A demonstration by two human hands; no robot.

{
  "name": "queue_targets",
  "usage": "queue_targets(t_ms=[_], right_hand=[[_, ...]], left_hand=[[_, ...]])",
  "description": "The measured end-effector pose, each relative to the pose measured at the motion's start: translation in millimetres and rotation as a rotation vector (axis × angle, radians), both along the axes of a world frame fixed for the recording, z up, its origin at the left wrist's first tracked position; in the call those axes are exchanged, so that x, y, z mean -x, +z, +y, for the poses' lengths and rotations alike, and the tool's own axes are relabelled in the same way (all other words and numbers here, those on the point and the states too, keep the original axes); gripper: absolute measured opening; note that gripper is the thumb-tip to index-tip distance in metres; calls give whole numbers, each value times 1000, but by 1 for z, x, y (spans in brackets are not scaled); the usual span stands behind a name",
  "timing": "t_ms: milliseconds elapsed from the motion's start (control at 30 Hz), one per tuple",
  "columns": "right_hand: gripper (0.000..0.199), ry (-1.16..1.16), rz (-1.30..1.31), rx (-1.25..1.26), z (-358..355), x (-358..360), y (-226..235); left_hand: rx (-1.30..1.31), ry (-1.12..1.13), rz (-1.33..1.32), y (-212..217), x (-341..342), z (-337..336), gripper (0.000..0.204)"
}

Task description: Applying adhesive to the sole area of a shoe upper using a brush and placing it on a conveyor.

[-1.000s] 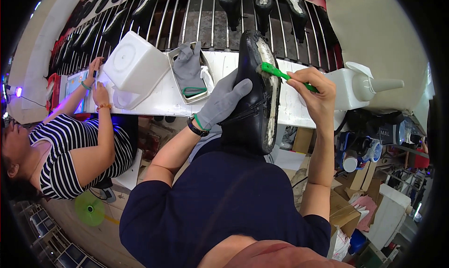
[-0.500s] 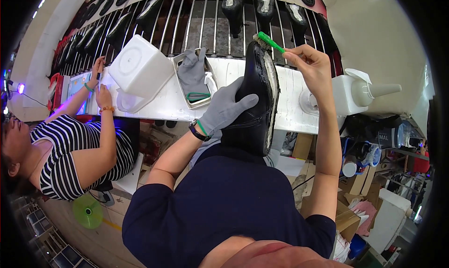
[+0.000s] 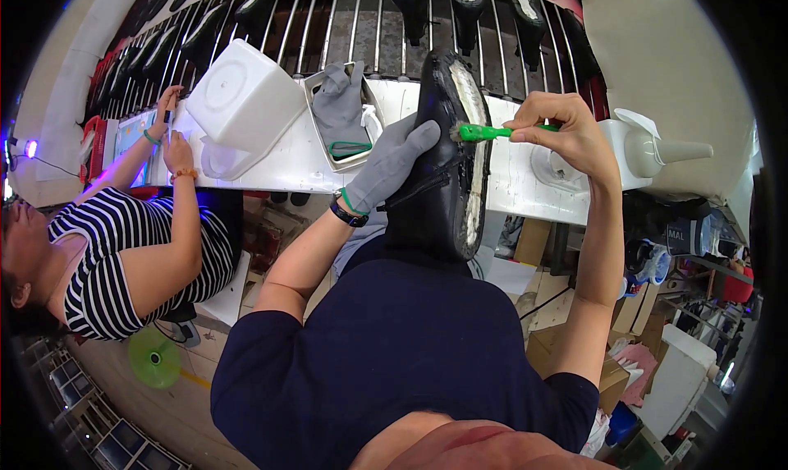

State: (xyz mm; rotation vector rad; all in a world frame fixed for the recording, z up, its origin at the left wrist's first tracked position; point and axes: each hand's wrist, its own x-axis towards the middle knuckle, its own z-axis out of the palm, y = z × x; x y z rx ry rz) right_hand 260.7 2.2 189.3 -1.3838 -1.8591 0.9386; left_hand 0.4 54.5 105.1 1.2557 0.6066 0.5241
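Since half a second ago, the green brush [image 3: 488,132] has slid from the far tip of the black boot [image 3: 431,195] down to its upper side edge. Bare right hand [image 3: 566,129] has its fingers pinched on the brush handle. Left hand [image 3: 387,168], in a gray glove, has its fingers wrapped around the boot. The boot is in front of the person's body, by the near edge of the white bench [image 3: 510,187].

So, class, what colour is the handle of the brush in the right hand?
The brush handle is bright green, clearest in the head view.
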Motion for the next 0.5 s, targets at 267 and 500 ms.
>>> queue_targets(t_ms=[267,500], right_hand=[[11,133,84,85,-34,12,-14],[6,-32,87,29,-43,13,-18]], left_hand=[[2,137,-45,-3,0,-3,62],[25,142,-31,-9,-4,-1,60]])
